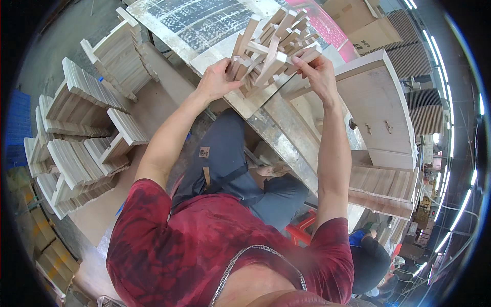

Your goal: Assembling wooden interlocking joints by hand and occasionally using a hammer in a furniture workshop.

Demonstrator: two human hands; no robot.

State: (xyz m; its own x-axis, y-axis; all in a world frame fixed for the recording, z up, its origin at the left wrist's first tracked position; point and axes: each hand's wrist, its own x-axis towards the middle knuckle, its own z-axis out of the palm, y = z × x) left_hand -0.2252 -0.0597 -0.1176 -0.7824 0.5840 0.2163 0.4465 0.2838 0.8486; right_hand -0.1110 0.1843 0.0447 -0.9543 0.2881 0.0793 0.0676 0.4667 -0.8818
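Note:
A jumbled heap of pale wooden sticks (pixel 273 64), square in section, lies on the worktable in front of me. My left hand (pixel 219 82) is at the heap's left side, its thumb and fingers closed around the stick ends there; part of its grip is hidden. At the right side, my right hand (pixel 318 77) pinches a wooden stick (pixel 310 53) between thumb and fingers, its square end pointing up and to the right.
The worktable (pixel 245 105) has a worn top and a dark printed sheet (pixel 197 25). A large wooden panel (pixel 378 102) with small metal fittings stands to the right, above stacked boards (pixel 381 184). Stacked wooden pieces (pixel 76 163) stand left. Cardboard boxes (pixel 353 18) and another person (pixel 371 261) are farther off.

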